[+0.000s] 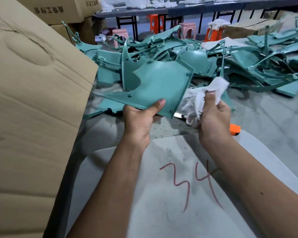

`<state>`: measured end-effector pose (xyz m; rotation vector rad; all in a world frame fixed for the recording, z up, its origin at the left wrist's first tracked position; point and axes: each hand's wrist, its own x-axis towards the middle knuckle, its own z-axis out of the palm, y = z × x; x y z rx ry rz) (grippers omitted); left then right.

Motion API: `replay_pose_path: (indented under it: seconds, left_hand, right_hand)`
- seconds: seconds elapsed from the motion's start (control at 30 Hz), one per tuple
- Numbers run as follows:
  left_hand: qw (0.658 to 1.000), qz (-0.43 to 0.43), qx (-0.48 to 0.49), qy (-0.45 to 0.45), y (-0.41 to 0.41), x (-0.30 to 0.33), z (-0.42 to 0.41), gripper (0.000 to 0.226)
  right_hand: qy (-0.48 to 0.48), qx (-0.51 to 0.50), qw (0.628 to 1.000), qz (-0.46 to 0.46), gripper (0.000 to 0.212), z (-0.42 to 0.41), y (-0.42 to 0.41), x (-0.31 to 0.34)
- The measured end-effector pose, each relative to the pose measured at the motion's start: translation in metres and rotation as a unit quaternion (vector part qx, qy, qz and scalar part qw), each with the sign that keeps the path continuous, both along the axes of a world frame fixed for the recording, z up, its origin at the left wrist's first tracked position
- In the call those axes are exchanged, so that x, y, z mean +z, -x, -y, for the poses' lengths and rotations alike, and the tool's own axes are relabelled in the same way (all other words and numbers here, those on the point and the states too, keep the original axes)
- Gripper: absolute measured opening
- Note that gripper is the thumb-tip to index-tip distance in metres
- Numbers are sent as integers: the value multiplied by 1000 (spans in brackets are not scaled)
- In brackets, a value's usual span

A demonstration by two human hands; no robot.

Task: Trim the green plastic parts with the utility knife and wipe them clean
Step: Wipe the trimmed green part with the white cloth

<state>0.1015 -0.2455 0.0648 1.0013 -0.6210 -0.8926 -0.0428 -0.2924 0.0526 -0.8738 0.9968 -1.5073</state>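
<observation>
- Above the grey surface (162,194) marked "34": your left hand (138,121) holds a green plastic part (158,86), grip clamped on its near edge, thumb on top.
- Your right hand (213,121) has its grip clamped on a white rag (212,90), just right of the part.
- Utility knife (235,129): orange, lies behind the right hand.
- Pile of green parts (213,55) on the floor beyond.
- Cardboard box (33,100) on your left.

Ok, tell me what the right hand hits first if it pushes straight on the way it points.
Probably the green part held by the left hand: the right hand, gripping the white rag, points up-left toward its edge. Depth is unclear.
</observation>
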Motion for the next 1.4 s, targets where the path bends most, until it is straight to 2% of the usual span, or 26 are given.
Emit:
replay_pose_path:
  seconds: [0.1,0.17,0.27,0.4,0.63,0.8,0.97,1.23,1.4]
  left_hand:
    - [999,-37,25,28,10,2,3,43]
    - [997,-58,46,37,13,2,4,41]
    - [996,-73,33,29,9,1,5,40]
    - [998,-50,-25,5,4,5,4,34]
    - [999,15,-46,-3,1,5,4,35]
    - [993,106,-56,-21,-8,-4,0,35]
    - [984,127,-115,-51,-10,-8,-3,38]
    - [974,146,-173,-18,-10,-8,-3,41]
    - [983,149,-108,15,-9,-11,0,43]
  right_hand:
    - [21,178,984,-23,33,-21,-15,-4]
    - [27,240,970,-39,24,-28,-21,-4]
    - [51,213,970,-105,15,-25,-18,-1]
    - [36,201,973,-109,18,-22,-12,0]
    - [33,192,971,-141,27,-22,-8,-2]
    - [30,121,986,-112,35,-12,-3,-2]
    - [18,39,995,-94,35,-1,4,-6]
    - [-17,-23,998,-48,36,6,9,-5]
    - [16,-15,999,-29,30,-3,1,3]
